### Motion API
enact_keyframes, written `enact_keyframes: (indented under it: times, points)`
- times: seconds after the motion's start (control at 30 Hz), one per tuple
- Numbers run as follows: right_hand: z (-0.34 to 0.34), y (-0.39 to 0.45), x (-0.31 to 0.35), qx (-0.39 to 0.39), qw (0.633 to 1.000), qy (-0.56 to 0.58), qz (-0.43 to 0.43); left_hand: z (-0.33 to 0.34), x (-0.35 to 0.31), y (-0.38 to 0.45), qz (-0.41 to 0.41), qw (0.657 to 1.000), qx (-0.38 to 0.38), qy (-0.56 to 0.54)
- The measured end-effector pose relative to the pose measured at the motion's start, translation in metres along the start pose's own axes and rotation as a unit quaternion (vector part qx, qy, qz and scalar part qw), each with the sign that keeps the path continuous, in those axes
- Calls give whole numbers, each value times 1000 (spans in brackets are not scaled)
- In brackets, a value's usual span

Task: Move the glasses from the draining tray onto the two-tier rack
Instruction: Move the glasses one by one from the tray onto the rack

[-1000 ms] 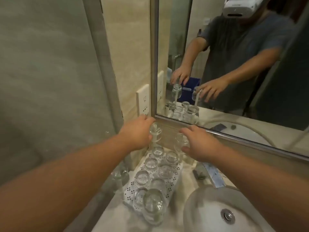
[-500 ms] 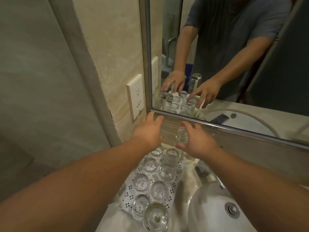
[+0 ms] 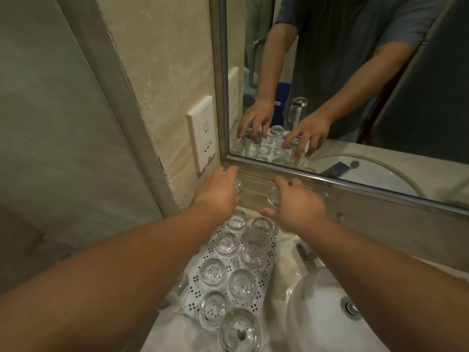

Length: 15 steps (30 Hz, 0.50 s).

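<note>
Big glass [image 3: 239, 331]: nearest of all, upside down at the near end of the tray.
Tray [image 3: 264, 276]: white with dots, left of the sink [image 3: 317, 313]. It runs long from near to far, and small glasses [image 3: 228, 262] sit on it in two rows.
Left hand [image 3: 218, 193]: at the far end, fingers curled round a glass [image 3: 238, 184].
Right hand [image 3: 295, 203]: just to its right, apart from it, curled round another glass [image 3: 275, 196].
Rack: hard to see, maybe clear, below the mirror [image 3: 355, 97]. The rest of the glasses lie behind the hands, about as near to one as the other.
</note>
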State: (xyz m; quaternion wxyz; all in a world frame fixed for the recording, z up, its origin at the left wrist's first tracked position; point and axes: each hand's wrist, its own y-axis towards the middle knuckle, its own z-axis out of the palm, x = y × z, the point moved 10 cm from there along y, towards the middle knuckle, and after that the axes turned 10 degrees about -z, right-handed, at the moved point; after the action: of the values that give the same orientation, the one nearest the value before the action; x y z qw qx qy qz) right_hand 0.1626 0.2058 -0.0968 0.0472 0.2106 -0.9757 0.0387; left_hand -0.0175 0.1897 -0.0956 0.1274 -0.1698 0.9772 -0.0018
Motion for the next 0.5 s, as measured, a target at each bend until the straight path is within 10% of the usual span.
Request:
enact_keyframes:
  times: [0.5]
  points:
    - [-3,7,45,32,994,-75,-73,-4,9,5,36,996,-42,-73]
